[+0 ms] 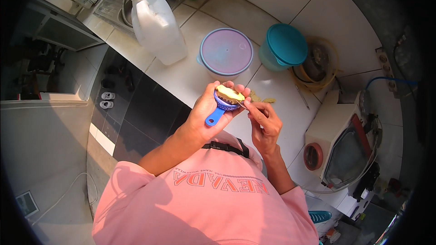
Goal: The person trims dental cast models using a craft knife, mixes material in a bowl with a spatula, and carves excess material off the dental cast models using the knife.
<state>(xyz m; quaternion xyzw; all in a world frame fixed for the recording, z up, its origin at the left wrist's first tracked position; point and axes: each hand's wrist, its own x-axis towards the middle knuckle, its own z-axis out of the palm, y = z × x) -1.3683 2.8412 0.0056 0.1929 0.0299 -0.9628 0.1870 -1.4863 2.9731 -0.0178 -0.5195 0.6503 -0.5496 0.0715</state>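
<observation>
My left hand [203, 106] is wrapped round a small blue cup-like tool [215, 117] with a short holed handle, which points down toward my shirt. Pale yellow material [230, 93] sits in the top of it, rising above the rim. At its right side my right hand [265, 120] pinches a thin metal tool [241, 104], whose tip touches the edge of the yellow material. Yellowish-green scraps [262, 98] lie on the white tiles just behind my right fingers.
Behind my hands stand a tub with a purple lid [226, 52] and a teal-lidded tub [286, 45]. A translucent jug [159, 27] is at the left, near a sink [111, 15]. Coiled hose [334, 58], a thin tool [302, 97] and a cream-coloured machine [327, 124] are at the right.
</observation>
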